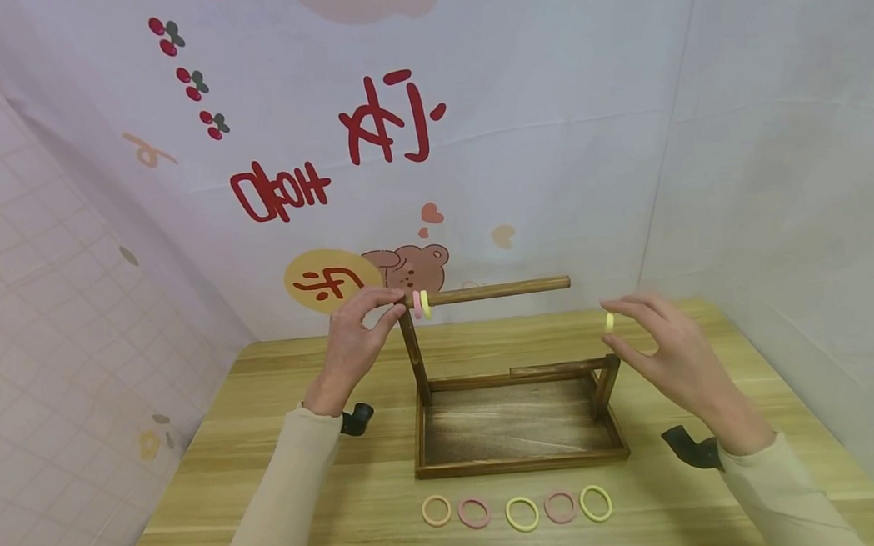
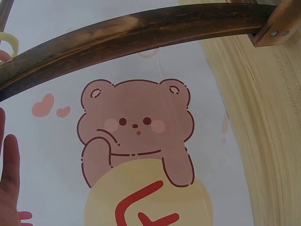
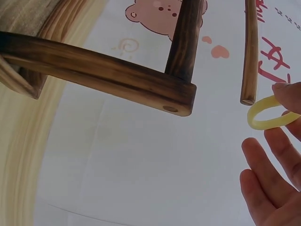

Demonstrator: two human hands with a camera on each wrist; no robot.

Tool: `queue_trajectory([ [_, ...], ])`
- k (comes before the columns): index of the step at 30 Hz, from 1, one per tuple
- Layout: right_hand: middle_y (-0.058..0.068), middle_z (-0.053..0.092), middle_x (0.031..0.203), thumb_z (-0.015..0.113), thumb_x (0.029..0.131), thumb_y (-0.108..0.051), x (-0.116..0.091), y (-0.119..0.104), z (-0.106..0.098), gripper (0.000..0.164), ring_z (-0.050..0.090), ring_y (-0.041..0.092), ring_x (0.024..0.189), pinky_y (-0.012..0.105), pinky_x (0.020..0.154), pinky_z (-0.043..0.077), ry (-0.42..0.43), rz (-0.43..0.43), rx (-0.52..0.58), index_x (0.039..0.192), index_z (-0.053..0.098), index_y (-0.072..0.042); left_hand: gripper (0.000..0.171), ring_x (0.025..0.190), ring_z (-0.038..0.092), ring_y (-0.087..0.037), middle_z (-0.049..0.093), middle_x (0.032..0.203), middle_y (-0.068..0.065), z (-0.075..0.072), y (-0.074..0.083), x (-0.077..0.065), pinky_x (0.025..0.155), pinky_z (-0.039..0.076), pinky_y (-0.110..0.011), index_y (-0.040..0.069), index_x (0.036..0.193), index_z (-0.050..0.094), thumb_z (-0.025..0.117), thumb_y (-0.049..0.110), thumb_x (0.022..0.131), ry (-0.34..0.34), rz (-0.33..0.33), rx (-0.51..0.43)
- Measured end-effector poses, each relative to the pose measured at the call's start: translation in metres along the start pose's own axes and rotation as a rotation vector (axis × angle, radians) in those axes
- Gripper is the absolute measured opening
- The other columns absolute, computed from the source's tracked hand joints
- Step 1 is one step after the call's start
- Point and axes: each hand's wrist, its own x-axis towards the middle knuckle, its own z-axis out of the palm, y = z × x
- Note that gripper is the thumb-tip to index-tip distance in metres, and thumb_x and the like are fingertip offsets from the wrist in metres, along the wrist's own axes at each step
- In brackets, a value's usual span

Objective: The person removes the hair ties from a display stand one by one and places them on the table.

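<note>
My left hand [image 1: 354, 332] pinches the top of the tall post [image 1: 415, 349] of a dark wooden rack, between thumb and index finger. From that post a long upper rod [image 1: 506, 290] runs to the right. A pink ring [image 1: 417, 305] and a yellow ring [image 1: 426, 304] hang on it, close to the post. Beyond the rod's free end, my right hand [image 1: 671, 355] pinches another yellow ring [image 3: 251, 117]. In the right wrist view, this ring is close to the rod tip [image 3: 248, 96]; whether they touch I cannot tell.
A shorter rod [image 1: 559, 369] extends left from the rack's low right post [image 1: 605, 384]. The tray base [image 1: 524, 466] stands on the wood-grain table [image 1: 332, 522]. Several rings lie in front, including a peach ring [image 1: 437, 525] and a pink ring [image 1: 475, 527]. A printed backdrop [image 1: 551, 174] rises behind.
</note>
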Motion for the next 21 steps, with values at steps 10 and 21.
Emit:
queue_trajectory([
  [10, 0.012, 0.066, 0.125, 0.083, 0.082, -0.005, -0.012, -0.011, -0.005, 0.050, 0.064, 0.033, 0.110, 0.008, 0.102, 0.035, -0.059, 0.044, -0.018, 0.130, 0.069, -0.004, 0.020, 0.105, 0.072, -0.027, 0.076, 0.112, -0.010, 0.001, 0.001, 0.000, 0.092, 0.058, -0.048, 0.004, 0.112, 0.077, 0.078, 0.005, 0.092, 0.006, -0.019, -0.008],
  [21, 0.011, 0.066, 0.126, 0.085, 0.082, -0.006, -0.026, -0.016, -0.009, 0.049, 0.065, 0.030, 0.109, 0.006, 0.103, 0.035, -0.114, 0.052, -0.034, 0.128, 0.069, -0.003, 0.020, 0.105, 0.072, -0.026, 0.076, 0.111, -0.009, 0.002, 0.001, -0.001, 0.092, 0.058, -0.046, 0.004, 0.112, 0.077, 0.078, 0.006, 0.093, 0.013, -0.031, -0.009],
])
